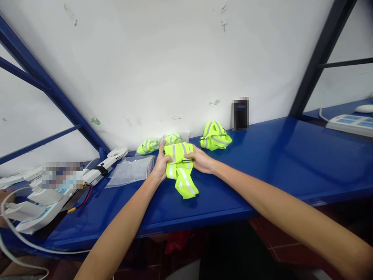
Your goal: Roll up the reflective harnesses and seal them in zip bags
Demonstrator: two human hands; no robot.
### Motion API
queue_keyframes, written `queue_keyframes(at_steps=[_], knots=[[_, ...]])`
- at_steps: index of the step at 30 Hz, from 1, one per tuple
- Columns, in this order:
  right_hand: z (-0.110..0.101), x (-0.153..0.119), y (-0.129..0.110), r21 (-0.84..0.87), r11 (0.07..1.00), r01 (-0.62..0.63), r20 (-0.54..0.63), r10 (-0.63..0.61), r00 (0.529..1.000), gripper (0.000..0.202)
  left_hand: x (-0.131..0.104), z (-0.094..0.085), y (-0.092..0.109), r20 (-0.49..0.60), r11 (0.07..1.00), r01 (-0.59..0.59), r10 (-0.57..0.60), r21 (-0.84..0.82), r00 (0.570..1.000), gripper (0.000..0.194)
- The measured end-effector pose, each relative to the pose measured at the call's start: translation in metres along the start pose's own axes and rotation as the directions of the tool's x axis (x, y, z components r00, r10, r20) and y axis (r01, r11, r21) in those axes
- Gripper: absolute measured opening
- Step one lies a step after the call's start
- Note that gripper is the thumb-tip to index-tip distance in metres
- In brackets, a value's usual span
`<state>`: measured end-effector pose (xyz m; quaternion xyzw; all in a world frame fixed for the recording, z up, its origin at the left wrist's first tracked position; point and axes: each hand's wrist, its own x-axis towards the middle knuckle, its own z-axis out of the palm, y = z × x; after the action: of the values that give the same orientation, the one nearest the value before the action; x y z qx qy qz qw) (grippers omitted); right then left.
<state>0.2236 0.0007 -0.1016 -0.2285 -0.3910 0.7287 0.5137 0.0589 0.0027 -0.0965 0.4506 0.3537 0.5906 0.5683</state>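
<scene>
A neon yellow strap bundle with silver stripes (180,155) is held above the blue table between my two hands. My left hand (161,161) grips its left side, thumb on the front. On the right side, my right hand (199,158) closes round the edge, thumb also in front. A loose strap end hangs down below the bundle. Behind it by the wall lie a bagged yellow bundle (148,146) and another in clear plastic (173,138). A loose yellow bundle (215,136) sits to their right.
Clear plastic bags (131,170) lie on the blue table (262,163), left of my hands. A white fan (118,153), power strips (43,210) and cables crowd the left. A dark object (240,114) leans on the wall. Part of another person's hand shows at the far left edge.
</scene>
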Motion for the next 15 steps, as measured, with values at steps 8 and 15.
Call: queue_keyframes(at_steps=[8,15], knots=[[0.003,0.0,-0.001,-0.199,0.979,0.055,-0.01,-0.058,0.998,0.086,0.008,-0.001,-0.01,-0.011,0.998,-0.028,0.029,0.059,1.0,0.051],[-0.005,0.005,0.007,-0.513,0.848,0.131,-0.118,-0.221,0.968,0.093,0.005,0.004,-0.009,-0.067,0.984,-0.086,0.098,0.154,0.993,0.04]])
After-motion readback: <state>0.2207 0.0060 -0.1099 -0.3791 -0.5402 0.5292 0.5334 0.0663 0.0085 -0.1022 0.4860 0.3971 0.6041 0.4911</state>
